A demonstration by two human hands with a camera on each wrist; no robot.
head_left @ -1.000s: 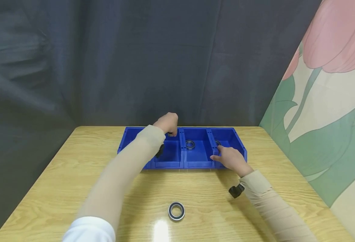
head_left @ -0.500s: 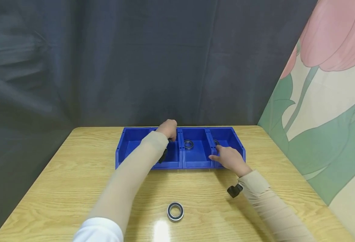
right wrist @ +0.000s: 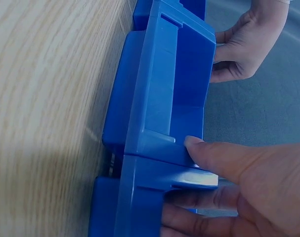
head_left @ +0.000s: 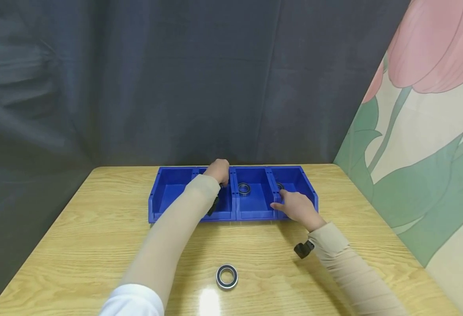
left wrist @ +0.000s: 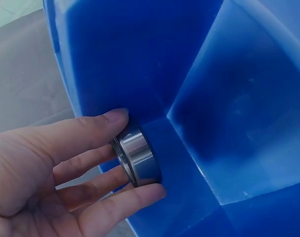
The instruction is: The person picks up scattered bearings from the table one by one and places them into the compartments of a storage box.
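Note:
My left hand (head_left: 219, 171) reaches into the second compartment from the left of a blue parts bin (head_left: 152, 206). In the left wrist view the thumb and fingers pinch a metal ball bearing (left wrist: 141, 158) by its edges, close over the compartment floor. My right hand (head_left: 300, 208) grips the divider (right wrist: 174, 173) between the third and fourth compartments, thumb on one side and fingers on the other. One bearing (head_left: 244, 189) lies in the third compartment; another bearing (head_left: 280, 186) in the fourth is partly covered by the right hand.
On the wooden table (head_left: 97, 237), in front of the bin, lies a larger bearing (head_left: 227, 277) with a dark seal. A dark curtain (head_left: 184, 87) hangs behind the bin. A wall with painted tulips (head_left: 421, 153) stands to the right.
My left hand has come down into the second compartment with its bearing. The right hand keeps its hold on the divider. The whole head view has shifted slightly.

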